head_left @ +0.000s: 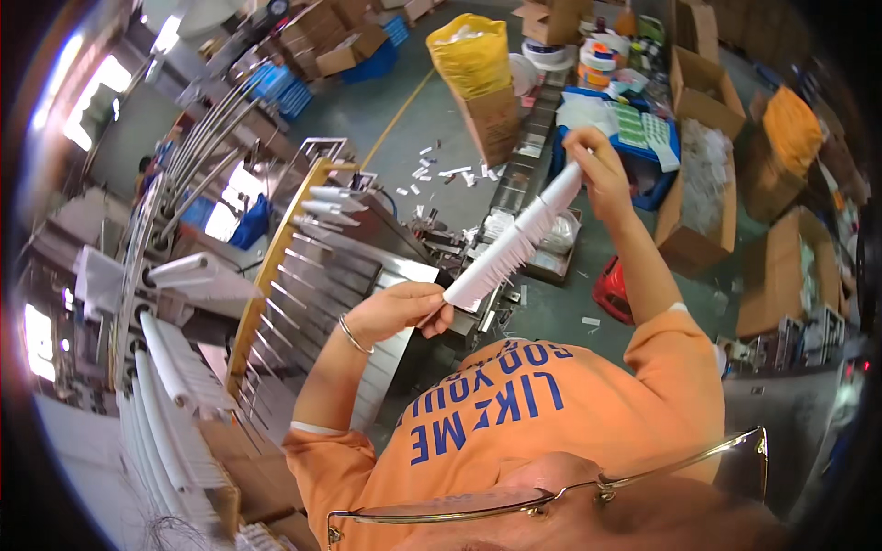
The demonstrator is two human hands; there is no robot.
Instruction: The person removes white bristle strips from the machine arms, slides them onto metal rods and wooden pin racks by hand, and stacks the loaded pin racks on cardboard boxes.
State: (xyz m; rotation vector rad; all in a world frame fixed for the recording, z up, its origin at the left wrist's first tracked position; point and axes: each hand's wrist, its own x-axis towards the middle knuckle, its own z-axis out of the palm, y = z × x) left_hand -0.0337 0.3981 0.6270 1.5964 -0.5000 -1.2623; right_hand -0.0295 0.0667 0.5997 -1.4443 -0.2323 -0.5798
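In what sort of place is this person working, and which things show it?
Probably a factory or packing workshop: long white rolls at the left, open cardboard boxes at the right, and small white scraps on the floor suggest it.

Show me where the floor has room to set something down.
The floor looks bare between the blue crates and the yellow bag, crossed by a yellow line. A smaller patch lies between the right forearm and the right-hand open carton. Crowded: around the blue bin beyond the right hand; white scraps lie near the bag.
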